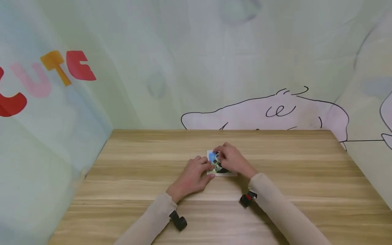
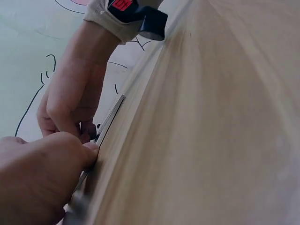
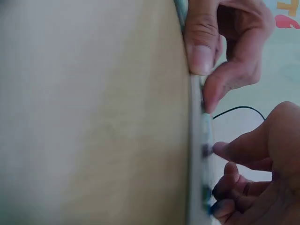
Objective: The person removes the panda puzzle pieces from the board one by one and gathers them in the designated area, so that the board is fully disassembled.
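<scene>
A small flat panda picture board (image 1: 219, 167) with a white border and a blue patch lies on the table. My left hand (image 1: 193, 174) holds its left side, thumb (image 3: 201, 58) at the near edge and a fingertip on the top face. Over the upper right part is my right hand (image 1: 233, 159), with bent fingers touching the picture. In the right wrist view, the right thumb (image 3: 222, 150) meets the board's face apart from the other fingertips. Both hands hide parts of the picture, and no loose piece can be made out between the right fingers.
The wood-grain table (image 1: 137, 146) extends around both arms. Behind it hangs a pale backdrop (image 1: 137, 68) with cartoon outlines and coloured letters. Black wrist devices (image 1: 178, 221) sit on both sleeves, close above the tabletop.
</scene>
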A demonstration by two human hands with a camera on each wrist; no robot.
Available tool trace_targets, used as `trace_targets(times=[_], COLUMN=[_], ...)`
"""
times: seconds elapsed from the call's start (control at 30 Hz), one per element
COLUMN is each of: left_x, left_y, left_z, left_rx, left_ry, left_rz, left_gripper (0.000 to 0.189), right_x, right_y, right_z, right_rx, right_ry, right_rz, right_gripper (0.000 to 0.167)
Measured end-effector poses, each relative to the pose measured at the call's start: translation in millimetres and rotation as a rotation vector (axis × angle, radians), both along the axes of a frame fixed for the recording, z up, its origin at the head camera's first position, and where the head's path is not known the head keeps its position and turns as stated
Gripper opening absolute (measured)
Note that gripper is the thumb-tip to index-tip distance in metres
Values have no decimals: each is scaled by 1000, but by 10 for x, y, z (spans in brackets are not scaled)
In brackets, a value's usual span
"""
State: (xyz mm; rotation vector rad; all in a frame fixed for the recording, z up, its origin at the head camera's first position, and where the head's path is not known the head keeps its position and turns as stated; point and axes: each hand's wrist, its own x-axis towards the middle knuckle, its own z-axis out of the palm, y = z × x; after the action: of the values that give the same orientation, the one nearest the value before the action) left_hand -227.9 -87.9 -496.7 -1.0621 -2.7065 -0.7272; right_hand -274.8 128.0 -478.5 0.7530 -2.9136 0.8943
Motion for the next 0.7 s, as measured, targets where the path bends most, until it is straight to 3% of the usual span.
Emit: trace_targets(times=[0.37, 0.7], left_x=[2, -26], left_y=[-11, 12], left_z=[1, -28], left_rx=[-43, -26], left_ry=[-2, 26], left_rz=[7, 7], left_gripper=[28, 24], right_x=[-77, -169], right_y=[-186, -172], right_z=[78, 72], right_rx=[110, 120], right_ry=[-20, -73], right_rz=[-98, -94], right_gripper=[30, 30])
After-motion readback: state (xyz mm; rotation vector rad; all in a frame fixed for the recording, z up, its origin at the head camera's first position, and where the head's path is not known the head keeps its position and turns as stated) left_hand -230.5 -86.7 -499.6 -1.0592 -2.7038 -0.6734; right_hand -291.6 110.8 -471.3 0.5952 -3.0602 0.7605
